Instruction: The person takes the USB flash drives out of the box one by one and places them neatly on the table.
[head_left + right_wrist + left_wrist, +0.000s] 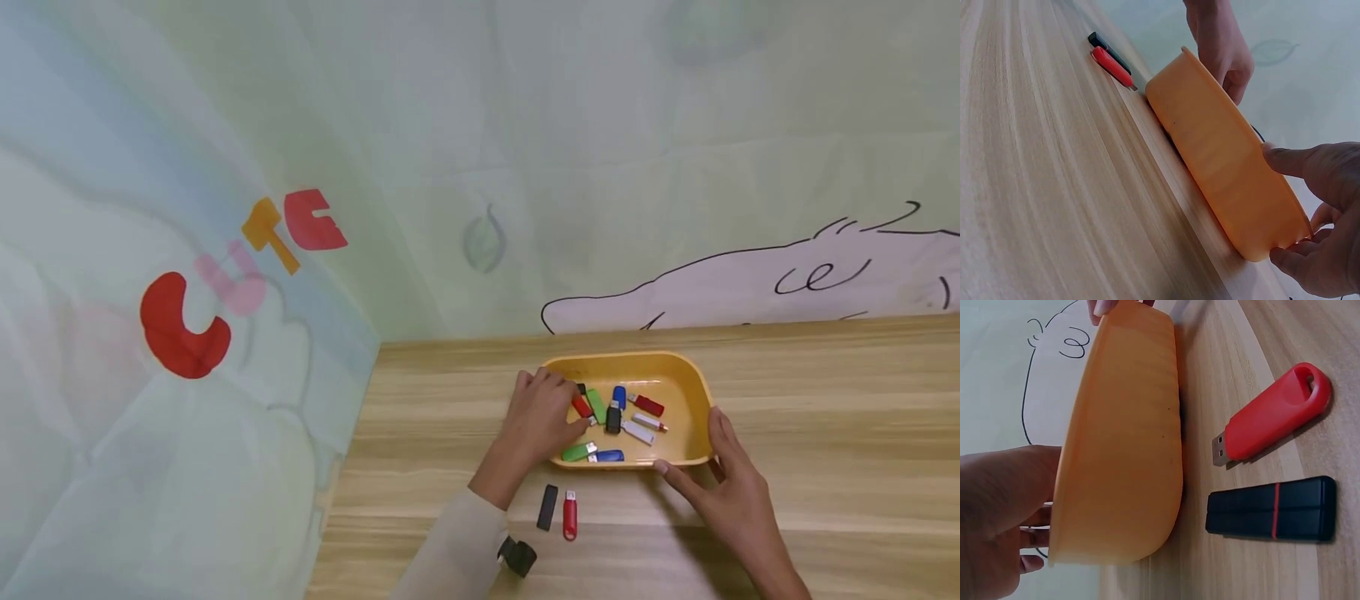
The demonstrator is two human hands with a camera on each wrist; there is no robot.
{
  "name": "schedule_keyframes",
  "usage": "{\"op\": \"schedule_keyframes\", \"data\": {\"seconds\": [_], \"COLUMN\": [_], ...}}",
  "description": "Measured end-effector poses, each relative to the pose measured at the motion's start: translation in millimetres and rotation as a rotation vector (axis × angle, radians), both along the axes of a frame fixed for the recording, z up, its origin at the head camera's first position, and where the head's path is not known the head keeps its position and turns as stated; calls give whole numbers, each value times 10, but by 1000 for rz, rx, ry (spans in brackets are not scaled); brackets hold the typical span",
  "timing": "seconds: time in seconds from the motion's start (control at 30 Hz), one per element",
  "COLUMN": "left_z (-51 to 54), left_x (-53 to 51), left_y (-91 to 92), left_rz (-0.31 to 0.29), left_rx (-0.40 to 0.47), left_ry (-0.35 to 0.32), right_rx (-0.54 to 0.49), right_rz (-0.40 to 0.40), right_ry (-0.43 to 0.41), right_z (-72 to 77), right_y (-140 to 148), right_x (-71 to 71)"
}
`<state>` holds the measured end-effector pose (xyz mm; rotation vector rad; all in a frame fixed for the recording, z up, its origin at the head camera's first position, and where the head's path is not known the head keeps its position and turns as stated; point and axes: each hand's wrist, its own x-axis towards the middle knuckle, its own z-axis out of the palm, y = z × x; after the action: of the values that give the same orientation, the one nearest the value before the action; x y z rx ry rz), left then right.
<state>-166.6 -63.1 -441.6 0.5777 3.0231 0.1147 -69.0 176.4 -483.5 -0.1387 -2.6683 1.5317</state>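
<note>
A yellow-orange tray (678, 429) holds several USB sticks. My left hand (536, 417) reaches over its left side, thumb and forefinger spread around a red stick (581, 406); no firm grip shows, and the tray wall hides part of this hand (997, 506) in the left wrist view. With the thumb on the front rim and fingers against the right end, my right hand (738, 492) grips the tray. Green (596, 406), blue (609, 456), black (613, 419), white (637, 432) and dark red (648, 406) sticks lie inside.
On the wooden table (847, 433), a black stick (547, 507) and a red one (570, 517) lie in front of the tray. A black object (517, 556) is beside my left sleeve. Printed cloth (465, 125) hangs behind and to the left of the table.
</note>
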Motion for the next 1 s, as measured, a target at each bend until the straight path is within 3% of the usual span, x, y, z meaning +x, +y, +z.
{"op": "schedule_keyframes", "data": {"seconds": [0.47, 1.0], "left_z": [-73, -130], "left_x": [-65, -94], "left_y": [146, 174], "left_rz": [29, 10], "left_rx": [-122, -141], "left_ry": [9, 3], "right_rx": [9, 11], "right_rz": [2, -7], "right_ry": [-31, -12], "right_z": [11, 17], "right_y": [-10, -8], "right_x": [3, 2]}}
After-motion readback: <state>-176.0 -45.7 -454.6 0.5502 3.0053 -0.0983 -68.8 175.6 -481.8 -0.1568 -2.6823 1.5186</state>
